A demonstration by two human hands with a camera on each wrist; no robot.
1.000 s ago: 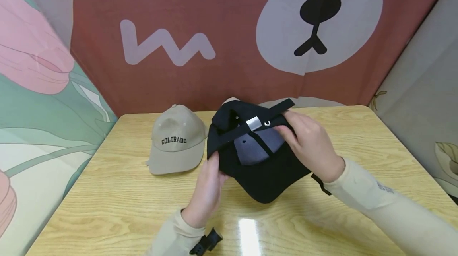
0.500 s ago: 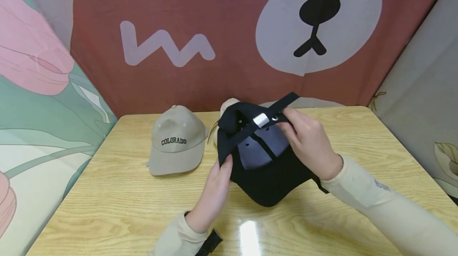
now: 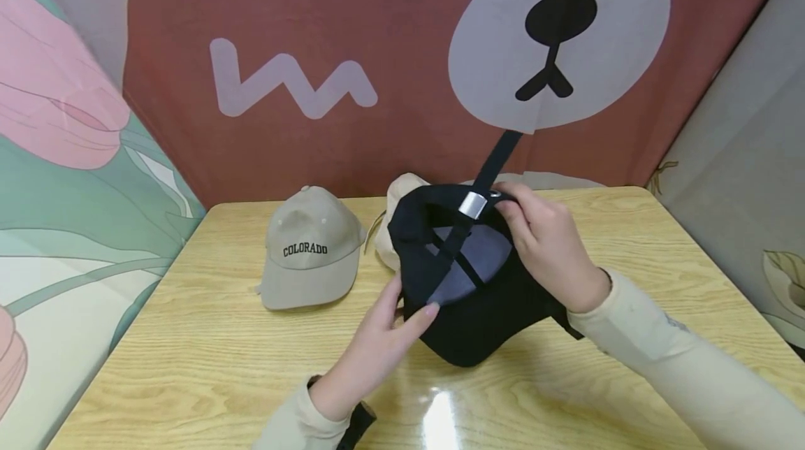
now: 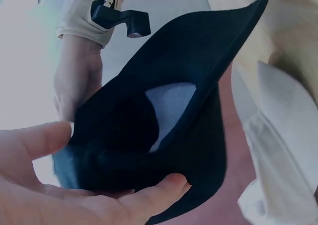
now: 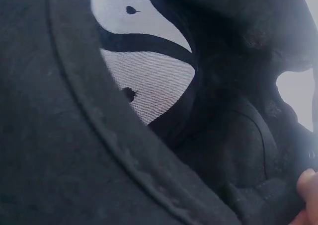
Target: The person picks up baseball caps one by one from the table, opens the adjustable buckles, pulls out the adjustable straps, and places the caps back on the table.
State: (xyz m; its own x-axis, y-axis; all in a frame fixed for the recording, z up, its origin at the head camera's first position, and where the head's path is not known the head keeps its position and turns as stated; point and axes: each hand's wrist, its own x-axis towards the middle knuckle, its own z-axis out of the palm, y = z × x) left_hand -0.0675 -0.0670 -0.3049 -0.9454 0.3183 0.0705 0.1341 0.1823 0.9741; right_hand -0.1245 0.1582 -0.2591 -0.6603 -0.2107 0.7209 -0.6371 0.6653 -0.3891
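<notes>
A black baseball cap [image 3: 478, 331] is held above the table, its inside and grey lining facing the head camera and its brim pointing down. The left hand [image 3: 371, 352] holds the cap's left side, thumb over the edge and other fingers mostly hidden behind. In the left wrist view, thumb and fingers of the left hand [image 4: 104, 200] press the black fabric. The right hand [image 3: 553, 254] pinches the back rim beside the eyelet. A black strap [image 3: 499, 156] runs through a silver buckle [image 3: 473, 205], its free end sticking up. In the right wrist view, a fingertip [image 5: 309, 183] touches the rim.
A beige cap [image 3: 308, 223] lettered COLORADO sits left on the wooden table [image 3: 207, 338]. Behind the black cap, a cream cap [image 3: 385, 247] is partly hidden. A red printed cloth [image 3: 314, 149] hangs at the table's back edge.
The strap's free end has swung from slanting right to pointing up. The black cap has shifted slightly right, uncovering more of the cream cap. The left thumb has moved over the cap's edge.
</notes>
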